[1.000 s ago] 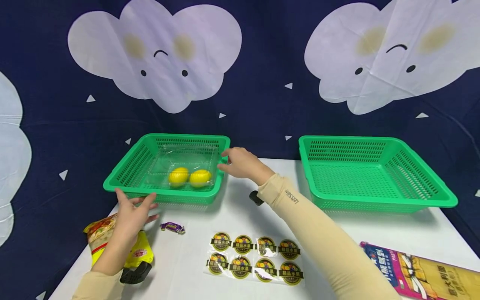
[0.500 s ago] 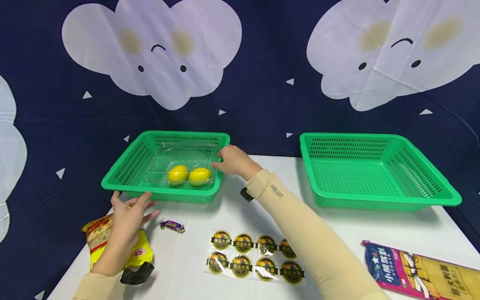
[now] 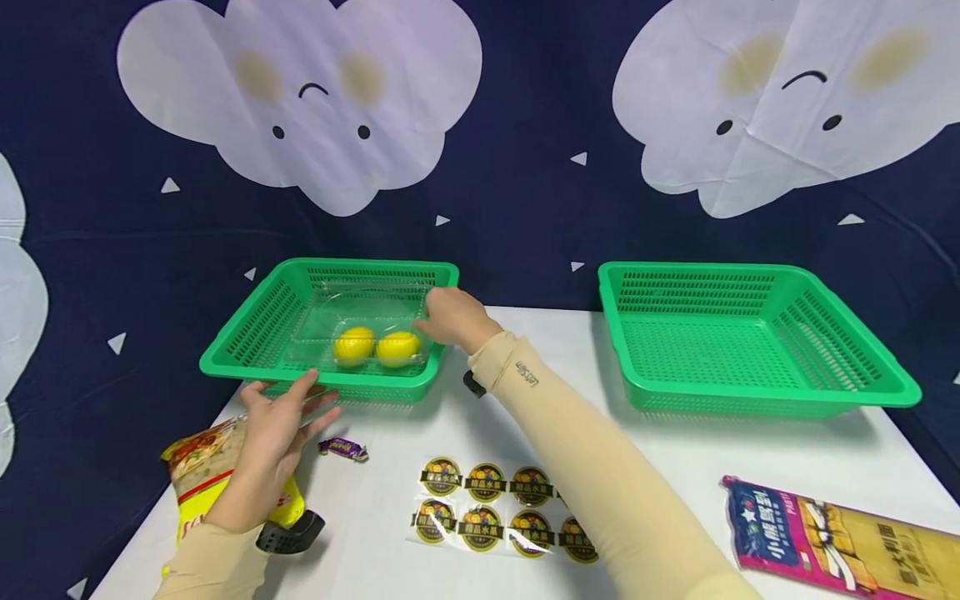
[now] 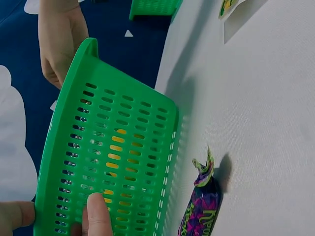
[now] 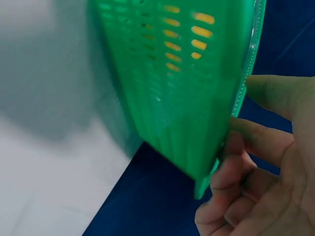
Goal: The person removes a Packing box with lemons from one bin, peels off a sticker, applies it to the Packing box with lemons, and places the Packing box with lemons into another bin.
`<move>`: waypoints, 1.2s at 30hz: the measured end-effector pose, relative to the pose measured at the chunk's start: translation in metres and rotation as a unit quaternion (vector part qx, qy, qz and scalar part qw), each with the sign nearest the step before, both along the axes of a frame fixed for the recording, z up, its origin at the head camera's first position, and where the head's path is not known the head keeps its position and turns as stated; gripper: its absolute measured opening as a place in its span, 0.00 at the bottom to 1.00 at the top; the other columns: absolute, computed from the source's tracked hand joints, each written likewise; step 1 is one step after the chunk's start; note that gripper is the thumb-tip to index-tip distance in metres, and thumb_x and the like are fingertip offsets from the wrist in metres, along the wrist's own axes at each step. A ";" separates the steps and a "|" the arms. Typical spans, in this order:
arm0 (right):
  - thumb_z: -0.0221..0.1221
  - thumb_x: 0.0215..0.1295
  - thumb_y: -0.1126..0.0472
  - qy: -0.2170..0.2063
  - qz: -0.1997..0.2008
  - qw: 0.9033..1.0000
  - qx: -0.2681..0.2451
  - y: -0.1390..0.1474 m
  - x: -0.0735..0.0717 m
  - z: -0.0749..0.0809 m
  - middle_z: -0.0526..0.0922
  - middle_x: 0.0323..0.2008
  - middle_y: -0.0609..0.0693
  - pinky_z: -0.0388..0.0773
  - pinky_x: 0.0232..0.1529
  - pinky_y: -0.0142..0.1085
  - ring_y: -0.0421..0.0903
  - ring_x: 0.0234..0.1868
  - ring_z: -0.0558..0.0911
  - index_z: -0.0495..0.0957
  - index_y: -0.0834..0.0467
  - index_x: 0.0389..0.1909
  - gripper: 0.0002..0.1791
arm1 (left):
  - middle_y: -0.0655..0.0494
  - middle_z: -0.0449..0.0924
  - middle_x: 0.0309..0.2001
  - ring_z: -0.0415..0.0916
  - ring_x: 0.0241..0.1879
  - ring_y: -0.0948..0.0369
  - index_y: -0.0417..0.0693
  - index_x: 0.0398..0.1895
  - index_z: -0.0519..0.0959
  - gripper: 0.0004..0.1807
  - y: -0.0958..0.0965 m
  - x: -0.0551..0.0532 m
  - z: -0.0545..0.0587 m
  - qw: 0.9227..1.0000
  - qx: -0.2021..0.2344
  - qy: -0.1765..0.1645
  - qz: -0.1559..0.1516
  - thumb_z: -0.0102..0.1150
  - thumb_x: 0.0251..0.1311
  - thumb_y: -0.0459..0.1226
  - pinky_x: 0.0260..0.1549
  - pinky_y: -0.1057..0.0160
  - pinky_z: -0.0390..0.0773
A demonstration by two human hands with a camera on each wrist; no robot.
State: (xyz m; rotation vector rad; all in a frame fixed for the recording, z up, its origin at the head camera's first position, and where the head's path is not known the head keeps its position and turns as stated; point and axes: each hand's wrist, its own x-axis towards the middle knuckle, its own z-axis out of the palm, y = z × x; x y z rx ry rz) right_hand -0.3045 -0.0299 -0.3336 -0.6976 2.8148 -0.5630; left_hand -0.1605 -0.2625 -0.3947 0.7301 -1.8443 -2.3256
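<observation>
Two lemons (image 3: 353,343) sit inside a clear plastic box (image 3: 375,302) in the left green basket (image 3: 212,363). My left hand (image 3: 279,425) is at the basket's front wall, fingers spread. In the left wrist view its thumb is near the rim and a fingertip (image 4: 98,216) lies in front of the slotted wall. My right hand (image 3: 456,317) reaches over the basket's right rim to the box's right edge. The right wrist view has its thumb at the box's clear lip (image 5: 239,102), other fingers curled by the rim; whether they pinch the box is unclear.
A second green basket (image 3: 675,350) stands at the right. A purple wrapped candy (image 3: 343,448), a yellow food bag (image 3: 198,483), a sheet of round stickers (image 3: 480,508) and a pasta packet (image 3: 832,537) lie on the white table (image 3: 375,567). A patterned cloth hangs behind.
My right hand has moved left, from outside the basket's right rim over to the box's edge. My left hand has shifted slightly right along the front wall. Box and lemons look unmoved.
</observation>
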 end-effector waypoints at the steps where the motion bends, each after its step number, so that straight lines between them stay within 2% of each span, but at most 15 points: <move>1: 0.62 0.80 0.49 -0.001 -0.002 1.000 0.003 -0.003 0.001 0.002 0.57 0.16 0.44 0.67 0.24 0.32 0.41 0.18 0.61 0.63 0.51 0.16 0.30 | 0.61 0.83 0.41 0.91 0.43 0.63 0.57 0.69 0.33 0.41 0.000 0.000 0.001 1.000 0.002 0.005 0.004 0.58 0.80 0.45 0.50 0.60 0.92; 8: 0.62 0.79 0.46 0.004 -0.022 0.999 0.038 -0.017 0.008 0.010 0.63 0.24 0.45 0.73 0.28 0.33 0.42 0.24 0.70 0.73 0.53 0.30 0.20 | 0.57 0.77 0.48 0.90 0.45 0.65 0.55 0.66 0.34 0.36 -0.001 -0.001 0.002 1.000 0.012 0.022 0.005 0.54 0.81 0.41 0.52 0.59 0.91; 13: 0.62 0.79 0.46 0.004 -0.024 0.999 0.035 -0.021 0.009 0.014 0.64 0.27 0.46 0.72 0.30 0.34 0.43 0.28 0.71 0.77 0.55 0.39 0.16 | 0.53 0.73 0.52 0.90 0.45 0.66 0.56 0.67 0.34 0.35 -0.001 -0.001 0.001 1.000 0.007 0.022 0.002 0.53 0.82 0.41 0.54 0.60 0.90; 16: 0.63 0.79 0.47 -0.003 -0.021 0.999 0.027 -0.025 0.007 0.019 0.68 0.30 0.47 0.72 0.30 0.34 0.44 0.30 0.73 0.78 0.56 0.43 0.15 | 0.54 0.74 0.52 0.90 0.45 0.66 0.56 0.67 0.34 0.35 -0.003 -0.001 0.002 1.000 -0.001 0.022 0.004 0.53 0.82 0.41 0.54 0.60 0.90; 22: 0.63 0.79 0.50 -0.024 -0.015 1.000 -0.002 -0.032 0.008 0.024 0.75 0.36 0.50 0.77 0.35 0.35 0.45 0.33 0.76 0.80 0.60 0.52 0.17 | 0.59 0.79 0.44 0.90 0.46 0.65 0.56 0.64 0.38 0.33 -0.003 -0.001 0.002 1.000 -0.006 0.030 0.006 0.55 0.81 0.41 0.53 0.61 0.90; 27: 0.61 0.80 0.50 -0.073 -0.022 0.997 -0.014 -0.036 0.001 0.021 0.72 0.24 0.48 0.77 0.26 0.32 0.42 0.21 0.73 0.82 0.63 0.50 0.18 | 0.61 0.80 0.43 0.90 0.47 0.65 0.55 0.67 0.37 0.35 -0.003 -0.002 0.002 0.999 -0.010 0.031 0.004 0.55 0.81 0.41 0.52 0.62 0.90; 31: 0.60 0.81 0.48 -0.122 -0.049 0.991 -0.005 -0.042 -0.008 0.017 0.64 0.14 0.46 0.73 0.21 0.32 0.41 0.14 0.67 0.80 0.62 0.55 0.20 | 0.62 0.80 0.41 0.90 0.46 0.66 0.54 0.68 0.35 0.36 -0.003 -0.002 -0.001 0.999 -0.012 0.030 0.000 0.55 0.81 0.41 0.53 0.62 0.90; 33: 0.60 0.81 0.48 -0.135 -0.060 0.989 -0.002 -0.044 -0.011 0.016 0.64 0.12 0.46 0.73 0.21 0.32 0.41 0.13 0.66 0.78 0.61 0.58 0.20 | 0.62 0.80 0.41 0.90 0.46 0.66 0.54 0.68 0.35 0.37 -0.003 -0.002 -0.003 1.000 -0.012 0.028 -0.001 0.55 0.81 0.41 0.53 0.62 0.90; 36: 0.61 0.81 0.48 -0.142 -0.069 0.987 0.000 -0.046 -0.013 0.015 0.66 0.16 0.47 0.73 0.21 0.32 0.41 0.13 0.67 0.77 0.61 0.62 0.22 | 0.62 0.80 0.41 0.90 0.46 0.66 0.54 0.68 0.34 0.38 -0.003 -0.002 -0.005 0.999 -0.015 0.031 -0.001 0.56 0.80 0.42 0.52 0.62 0.90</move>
